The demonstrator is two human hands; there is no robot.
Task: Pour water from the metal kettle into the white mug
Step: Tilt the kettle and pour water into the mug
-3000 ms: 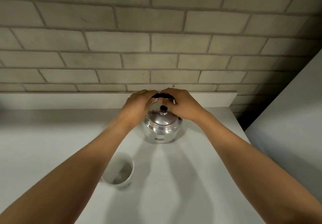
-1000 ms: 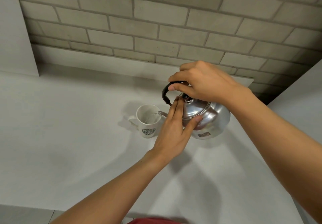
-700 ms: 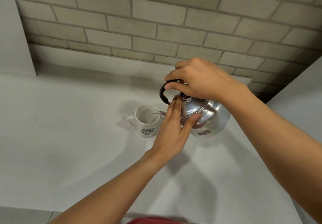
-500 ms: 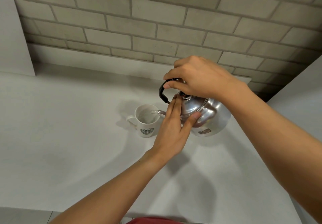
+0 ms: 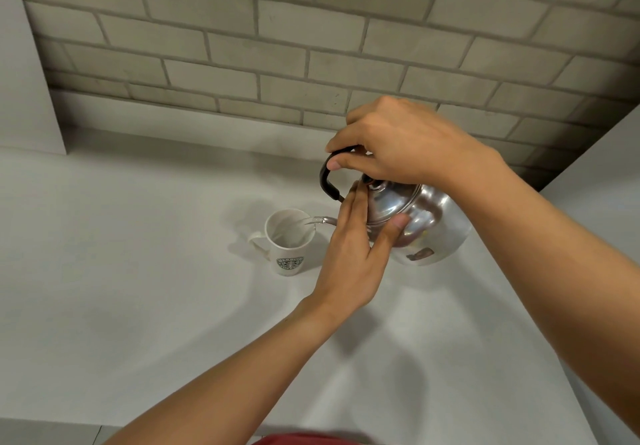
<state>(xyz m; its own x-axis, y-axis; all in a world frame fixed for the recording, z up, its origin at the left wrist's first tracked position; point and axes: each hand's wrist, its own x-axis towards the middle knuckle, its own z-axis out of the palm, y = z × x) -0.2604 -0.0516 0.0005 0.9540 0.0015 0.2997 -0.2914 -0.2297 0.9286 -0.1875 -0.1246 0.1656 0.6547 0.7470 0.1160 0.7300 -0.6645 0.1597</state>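
Note:
The metal kettle [image 5: 429,226] is tilted to the left above the white counter [image 5: 138,288], its thin spout over the rim of the white mug [image 5: 289,242]. Water runs from the spout into the mug. My right hand [image 5: 401,143] is closed around the kettle's black handle from above. My left hand [image 5: 356,250] lies flat against the kettle's lid, fingers straight and thumb on the body. The mug stands upright, with its handle to the left and a green round logo facing me.
A grey brick wall [image 5: 311,46] rises behind the counter, with a low white ledge along its foot. A white panel [image 5: 24,80] stands at the far left. Another white surface [image 5: 602,174] runs along the right side.
Three seconds ago both hands were at the kettle standing upright near the wall. Over the last second the kettle has tipped a little further left, and water now shows at the spout.

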